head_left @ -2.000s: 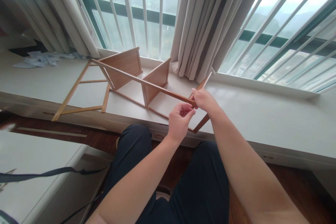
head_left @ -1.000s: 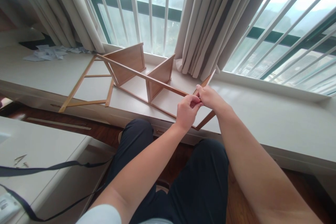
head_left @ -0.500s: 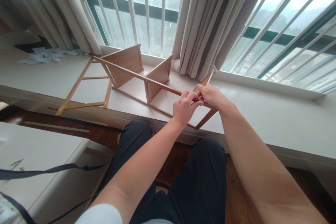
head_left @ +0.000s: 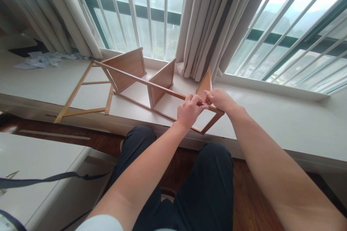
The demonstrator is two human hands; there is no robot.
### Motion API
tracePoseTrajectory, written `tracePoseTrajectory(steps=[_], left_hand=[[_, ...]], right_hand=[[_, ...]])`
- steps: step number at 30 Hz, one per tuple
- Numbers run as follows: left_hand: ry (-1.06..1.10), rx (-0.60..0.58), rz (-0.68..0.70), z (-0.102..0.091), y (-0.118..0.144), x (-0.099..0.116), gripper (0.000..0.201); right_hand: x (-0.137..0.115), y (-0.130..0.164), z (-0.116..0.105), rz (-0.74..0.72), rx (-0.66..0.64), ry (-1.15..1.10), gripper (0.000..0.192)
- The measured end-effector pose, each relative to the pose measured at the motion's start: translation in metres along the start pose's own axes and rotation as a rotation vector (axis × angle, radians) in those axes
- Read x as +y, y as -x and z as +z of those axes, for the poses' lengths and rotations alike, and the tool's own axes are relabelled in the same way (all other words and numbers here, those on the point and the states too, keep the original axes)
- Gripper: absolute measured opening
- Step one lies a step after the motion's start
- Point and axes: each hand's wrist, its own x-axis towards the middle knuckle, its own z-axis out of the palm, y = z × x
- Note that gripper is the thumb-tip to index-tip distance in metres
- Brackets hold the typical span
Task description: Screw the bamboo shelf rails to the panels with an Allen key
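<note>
A wooden shelf rack (head_left: 168, 91) lies on its side along the white window ledge, its shelf boards standing up towards the window. My left hand (head_left: 189, 110) is closed around the near rail towards the right end, thumb and fingers together on top. Close beside it, my right hand (head_left: 221, 100) bends over the same rail with its fingertips pinched. Whatever those fingertips hold is too small to make out. Just behind them a tilted end shelf board (head_left: 205, 86) rises from the rack.
A folding leg frame (head_left: 73, 94) sticks out at the rack's left end. White paper scraps (head_left: 40, 59) lie on the ledge at far left. Beige curtains (head_left: 197, 21) hang behind. At lower left, a white tabletop (head_left: 40, 155) has small metal pieces and a dark strap (head_left: 62, 177).
The end shelf board has swung leftward and shows more of its face. My right fingertips have moved slightly apart from my left hand, which keeps its place on the rail.
</note>
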Motion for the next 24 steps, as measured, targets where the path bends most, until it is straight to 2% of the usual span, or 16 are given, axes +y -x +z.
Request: tracePoseTrajectory(steps=[11,17,24], left_hand=[[-0.001,-0.003,-0.019,0.001,-0.001,-0.001,0.038],[-0.009,-0.018,-0.015,0.001,0.0,-0.001,0.039],[-0.041,-0.043,-0.018,0.001,0.0,-0.002,0.044]], right_hand=[[-0.023,-0.005,-0.007,-0.004,-0.036,0.145,0.05],[-0.032,-0.002,-0.008,-0.025,-0.047,0.217,0.052],[-0.037,0.007,-0.009,-0.082,-0.049,0.309,0.04]])
